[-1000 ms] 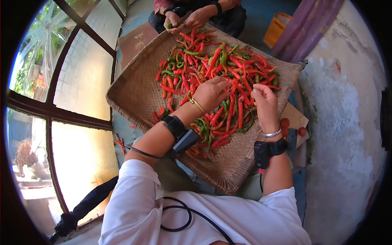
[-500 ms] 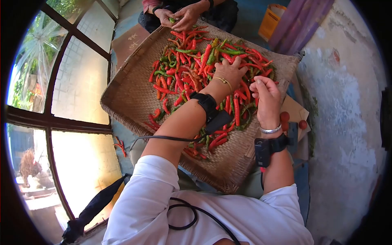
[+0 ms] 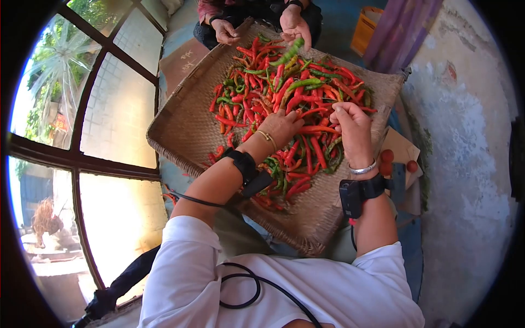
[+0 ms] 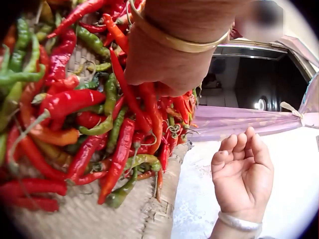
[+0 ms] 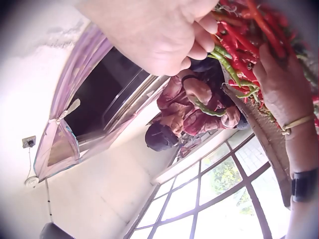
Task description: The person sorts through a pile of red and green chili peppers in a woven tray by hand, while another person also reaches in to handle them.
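A heap of red and green chili peppers (image 3: 257, 101) lies in a woven tray (image 3: 186, 128). My left hand (image 3: 276, 130), with a gold bangle, is low over the middle of the heap, fingers curled round red chili peppers (image 4: 149, 107) that stick out past it in the left wrist view. Its fingertips are hidden there. Over the tray's right side is my right hand (image 3: 355, 134), wearing a silver bangle. In the left wrist view its cupped palm (image 4: 244, 184) faces the camera with nothing in it, and its fingers are loosely bent.
Another person sits across the tray, hands (image 3: 295, 24) at its far edge, by a green chili pepper (image 3: 290, 53). To the right are round red things (image 3: 386, 162) on cardboard and a wall (image 3: 465, 164). Windows (image 3: 117, 131) line the left. A yellow container (image 3: 365, 30) stands behind.
My left hand reached forward over the heap, then drew back towards me with peppers. The right hand stayed nearly in place. The other person's hands parted and a green pepper came over the heap.
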The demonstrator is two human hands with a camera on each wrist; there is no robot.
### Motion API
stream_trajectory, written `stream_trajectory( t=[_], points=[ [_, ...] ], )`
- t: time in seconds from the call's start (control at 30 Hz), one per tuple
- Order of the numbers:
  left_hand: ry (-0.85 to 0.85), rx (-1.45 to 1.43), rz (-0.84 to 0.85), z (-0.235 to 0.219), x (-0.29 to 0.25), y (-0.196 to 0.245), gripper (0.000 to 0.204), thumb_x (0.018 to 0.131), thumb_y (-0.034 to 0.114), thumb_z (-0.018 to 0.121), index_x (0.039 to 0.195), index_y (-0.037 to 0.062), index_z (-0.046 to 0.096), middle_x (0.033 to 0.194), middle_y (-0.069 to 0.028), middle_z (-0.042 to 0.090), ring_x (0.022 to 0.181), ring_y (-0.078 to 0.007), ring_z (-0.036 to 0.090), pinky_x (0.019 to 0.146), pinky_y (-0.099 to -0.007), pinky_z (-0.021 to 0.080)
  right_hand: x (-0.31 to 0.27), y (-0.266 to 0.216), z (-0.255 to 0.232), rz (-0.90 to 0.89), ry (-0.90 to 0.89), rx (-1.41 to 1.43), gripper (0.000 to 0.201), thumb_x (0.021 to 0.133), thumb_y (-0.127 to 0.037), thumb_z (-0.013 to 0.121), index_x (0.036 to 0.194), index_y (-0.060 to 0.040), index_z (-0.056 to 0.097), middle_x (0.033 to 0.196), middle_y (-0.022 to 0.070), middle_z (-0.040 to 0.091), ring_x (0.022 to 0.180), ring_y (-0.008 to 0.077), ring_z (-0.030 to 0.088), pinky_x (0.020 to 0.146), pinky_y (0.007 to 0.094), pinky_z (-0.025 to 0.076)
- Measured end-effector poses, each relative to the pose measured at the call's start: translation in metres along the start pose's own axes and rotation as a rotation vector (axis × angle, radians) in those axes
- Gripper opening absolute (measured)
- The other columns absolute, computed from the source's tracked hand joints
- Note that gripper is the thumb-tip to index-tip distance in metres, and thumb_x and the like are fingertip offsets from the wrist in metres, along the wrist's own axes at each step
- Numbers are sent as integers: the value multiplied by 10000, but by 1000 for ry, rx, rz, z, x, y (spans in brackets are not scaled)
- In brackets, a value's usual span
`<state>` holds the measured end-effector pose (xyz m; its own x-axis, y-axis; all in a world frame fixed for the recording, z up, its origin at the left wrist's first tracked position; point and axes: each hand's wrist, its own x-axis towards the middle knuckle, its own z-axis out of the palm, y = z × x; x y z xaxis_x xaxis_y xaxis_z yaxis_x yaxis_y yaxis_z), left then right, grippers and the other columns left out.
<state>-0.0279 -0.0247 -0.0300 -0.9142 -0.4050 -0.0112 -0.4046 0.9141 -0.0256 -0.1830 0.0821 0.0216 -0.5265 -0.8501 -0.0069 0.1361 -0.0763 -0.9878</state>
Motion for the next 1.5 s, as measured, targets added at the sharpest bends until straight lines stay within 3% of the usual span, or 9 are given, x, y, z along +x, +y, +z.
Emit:
stream_trajectory(
  t=[0.27, 0.47, 0.53, 0.8, 1.07, 1.17, 1.3, 1.4, 1.5],
  points=[
    [-81, -297, -74, -21, -32, 6, 415, 689, 215, 607, 1082, 110, 527, 1055, -100, 516, 909, -287, 531, 791, -380, 439, 1, 11, 13, 14, -128, -151, 184, 841, -167, 511, 941, -25, 571, 751, -12, 565, 679, 47, 519, 584, 183, 396],
    [261, -422, -27, -19, -44, 9, 350, 744, 40, 513, 1092, 74, 506, 860, -110, 589, 716, -242, 600, 585, -317, 486, -1, 14, 25, -78, -212, -361, 182, 799, -150, 541, 833, 24, 586, 634, 23, 560, 573, 73, 496, 526, 240, 405],
    [275, -868, -353, -34, -45, 15, 350, 790, 40, 486, 1139, 54, 464, 751, -119, 577, 620, -194, 597, 539, -289, 472, 0, 20, 30, -87, -235, -373, 191, 802, -155, 542, 832, 29, 583, 634, 30, 567, 575, 78, 507, 530, 247, 408],
    [224, -1576, -464, -38, -50, 17, 345, 861, 102, 479, 1191, 19, 419, 772, -3, 570, 597, -50, 527, 547, -182, 453, -6, 26, 51, 175, -287, -50, 345, 803, -139, 553, 1088, 29, 456, 658, 20, 537, 576, 75, 500, 519, 215, 403],
    [187, -1692, -434, -36, -52, 22, 278, 875, 145, 472, 1126, 24, 474, 757, 5, 574, 600, -44, 522, 558, -176, 447, -9, 29, 47, -31, -124, -179, 487, 797, -88, 544, 1231, 14, 348, 649, 7, 499, 577, 65, 452, 517, 219, 375],
    [-64, -1440, -395, -32, -51, 15, 251, 875, 215, 465, 755, 24, 576, 559, 11, 549, 506, -56, 485, 476, -204, 395, -10, 23, 38, -27, -55, -223, 379, 804, -71, 524, 1160, 16, 426, 650, 10, 516, 577, 70, 474, 519, 216, 398],
    [-163, -1440, -336, -23, -47, -5, 262, 886, 254, 456, 839, 23, 570, 576, -2, 552, 494, -41, 478, 457, -182, 390, -10, 7, 23, 51, -9, -105, 243, 821, -87, 493, 1038, 20, 505, 651, 3, 528, 563, 57, 481, 502, 186, 396],
    [88, -1559, -480, -38, -32, -34, 287, 890, 298, 442, 855, 40, 562, 657, -6, 584, 488, -43, 464, 459, -185, 386, -8, 5, 17, 44, 6, -64, 218, 833, -107, 482, 1012, 13, 511, 650, -3, 526, 553, 36, 463, 480, 165, 366],
    [687, -1881, -519, -21, -6, -59, 586, 895, 317, 414, 1338, 42, 149, 1032, -115, 546, 818, -160, 552, 730, -281, 453, -10, 1, 15, 40, -20, -14, 195, 838, -101, 481, 999, 3, 518, 650, -10, 523, 553, 38, 464, 483, 168, 367]
  ],
)
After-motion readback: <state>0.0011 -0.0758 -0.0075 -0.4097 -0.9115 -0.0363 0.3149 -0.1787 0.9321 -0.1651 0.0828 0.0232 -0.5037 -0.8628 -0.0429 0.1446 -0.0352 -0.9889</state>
